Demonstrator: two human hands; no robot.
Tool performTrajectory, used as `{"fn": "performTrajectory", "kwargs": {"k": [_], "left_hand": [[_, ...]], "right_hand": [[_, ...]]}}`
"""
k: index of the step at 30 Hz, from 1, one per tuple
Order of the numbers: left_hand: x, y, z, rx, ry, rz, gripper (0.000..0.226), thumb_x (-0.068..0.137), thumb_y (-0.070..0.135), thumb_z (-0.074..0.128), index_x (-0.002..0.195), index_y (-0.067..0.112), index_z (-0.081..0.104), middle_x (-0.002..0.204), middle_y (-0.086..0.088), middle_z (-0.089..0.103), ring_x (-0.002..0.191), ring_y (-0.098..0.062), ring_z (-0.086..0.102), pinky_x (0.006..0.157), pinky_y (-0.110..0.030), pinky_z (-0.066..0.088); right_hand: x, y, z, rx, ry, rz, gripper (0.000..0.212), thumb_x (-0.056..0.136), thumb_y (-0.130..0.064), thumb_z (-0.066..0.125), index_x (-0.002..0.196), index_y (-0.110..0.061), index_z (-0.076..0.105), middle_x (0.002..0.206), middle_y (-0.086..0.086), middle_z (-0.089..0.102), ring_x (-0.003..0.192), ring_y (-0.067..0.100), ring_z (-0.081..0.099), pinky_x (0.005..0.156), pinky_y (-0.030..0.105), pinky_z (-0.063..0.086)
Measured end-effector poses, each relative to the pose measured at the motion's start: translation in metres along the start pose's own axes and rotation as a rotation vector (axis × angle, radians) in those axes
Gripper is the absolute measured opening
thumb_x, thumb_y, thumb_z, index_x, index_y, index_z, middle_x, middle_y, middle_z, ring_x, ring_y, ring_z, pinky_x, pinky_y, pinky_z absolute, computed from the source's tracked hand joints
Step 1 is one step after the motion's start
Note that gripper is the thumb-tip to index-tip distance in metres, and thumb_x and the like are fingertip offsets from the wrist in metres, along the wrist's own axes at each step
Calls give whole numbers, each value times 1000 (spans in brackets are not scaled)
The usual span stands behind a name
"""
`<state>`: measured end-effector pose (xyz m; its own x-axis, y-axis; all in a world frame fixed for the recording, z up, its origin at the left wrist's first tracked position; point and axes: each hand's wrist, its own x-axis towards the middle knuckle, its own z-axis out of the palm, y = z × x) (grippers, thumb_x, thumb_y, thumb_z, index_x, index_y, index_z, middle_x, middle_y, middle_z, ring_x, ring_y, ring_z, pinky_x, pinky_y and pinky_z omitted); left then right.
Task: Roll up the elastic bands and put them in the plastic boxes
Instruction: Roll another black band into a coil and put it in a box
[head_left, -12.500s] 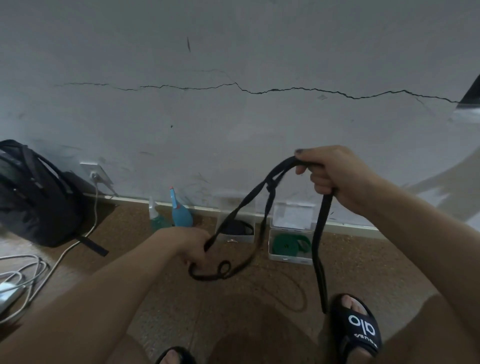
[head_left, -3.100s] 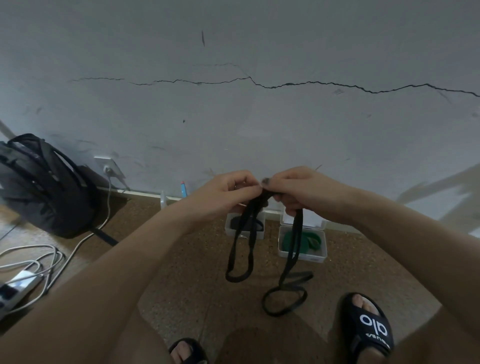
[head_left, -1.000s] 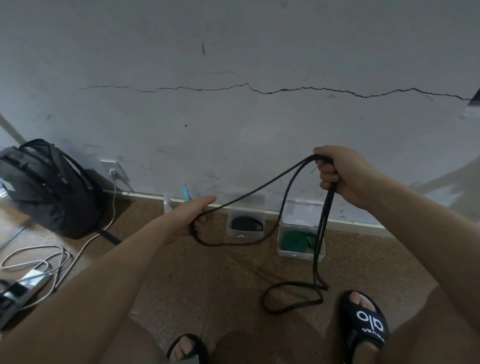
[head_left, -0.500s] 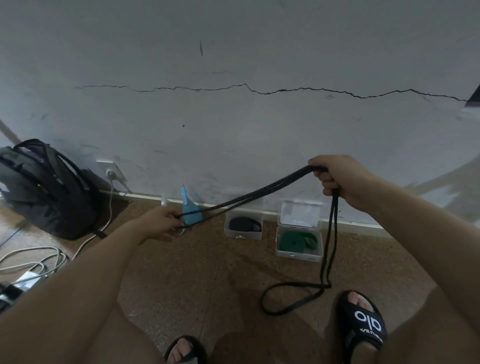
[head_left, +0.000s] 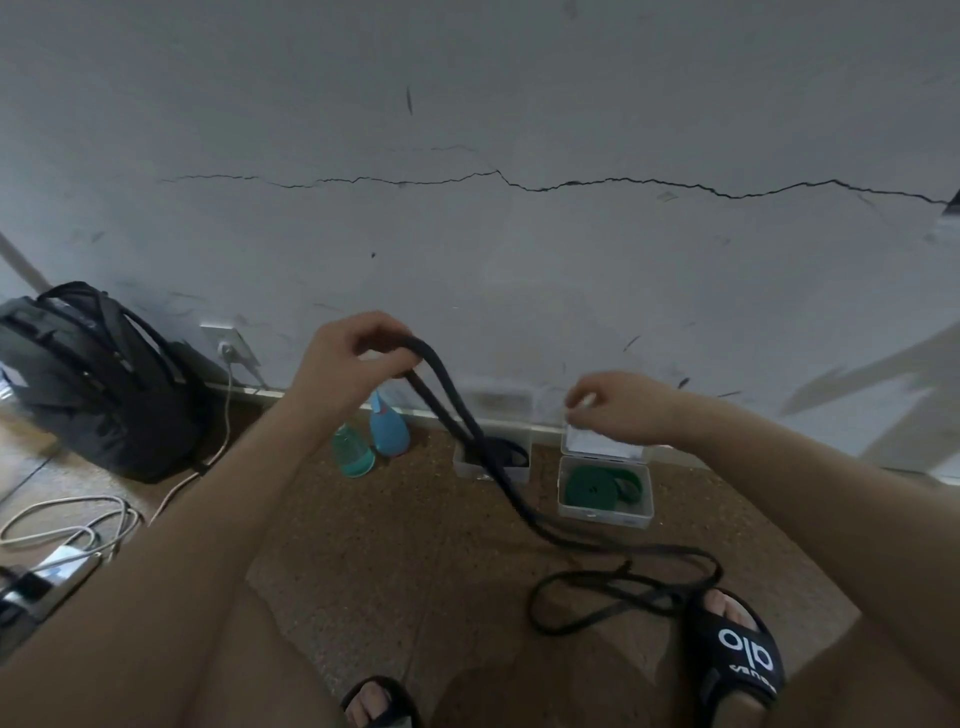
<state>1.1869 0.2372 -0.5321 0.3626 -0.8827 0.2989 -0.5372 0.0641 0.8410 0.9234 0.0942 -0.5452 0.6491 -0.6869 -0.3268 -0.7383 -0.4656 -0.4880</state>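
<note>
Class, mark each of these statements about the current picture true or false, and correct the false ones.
1. The left hand grips the black elastic band. True.
2. The right hand grips the black band as well. False: it holds nothing and hovers apart from the band.
3. A green band lies in the right plastic box. True.
4. The black band hangs wholly clear of the floor. False: its lower loops lie on the floor by the right sandal.
5. The backpack stands right of the boxes. False: it stands far left.
</note>
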Motion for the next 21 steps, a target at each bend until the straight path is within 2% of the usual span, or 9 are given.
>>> {"fn": "performTrajectory", "kwargs": {"k": [2,4,7,10,14,18,21], "left_hand": [[-4,11,15,145,-122,101,9,83,9,78,90,12,74,84,4,72,84,-12,69,77,-28,60],[-8,17,31,196,-206,145,8,82,15,80,87,15,74,85,4,69,81,-13,66,72,-31,59],[-8,23,49,195,-242,197,8,82,15,80,87,15,73,85,3,68,80,-14,64,67,-28,57],[-8,27,56,193,-237,227,9,81,12,79,88,13,73,84,3,67,80,-13,64,66,-24,56],[-8,28,58,204,-197,229,10,81,10,78,88,14,72,84,4,67,81,-12,64,69,-29,59],[-8,31,63,249,-155,259,13,81,7,76,90,14,71,85,5,67,83,-10,64,72,-30,59],[-7,33,64,225,-147,272,16,81,5,77,94,12,71,89,3,67,84,-12,65,75,-26,59]], "right_hand": [[-7,-22,0,495,35,-56,28,104,-30,57,119,-8,65,110,13,71,98,27,72,92,41,60],[-14,-42,1,733,44,-54,30,102,-35,60,110,-6,66,100,15,73,88,28,75,83,38,63],[-17,-55,12,671,125,-56,32,97,-42,67,105,-11,65,94,10,75,85,21,76,82,35,64],[-14,-55,20,646,197,-53,30,93,-40,73,101,-13,65,92,8,75,83,17,76,84,39,64],[-14,-56,21,713,214,-49,31,89,-38,78,97,-10,67,91,10,77,82,20,77,82,41,65],[-16,-61,20,800,244,-30,32,86,-27,82,102,-5,65,92,14,76,83,25,77,79,42,65],[-18,-63,19,903,256,2,30,86,-18,82,103,-4,62,91,16,76,80,26,78,78,42,65]]}}
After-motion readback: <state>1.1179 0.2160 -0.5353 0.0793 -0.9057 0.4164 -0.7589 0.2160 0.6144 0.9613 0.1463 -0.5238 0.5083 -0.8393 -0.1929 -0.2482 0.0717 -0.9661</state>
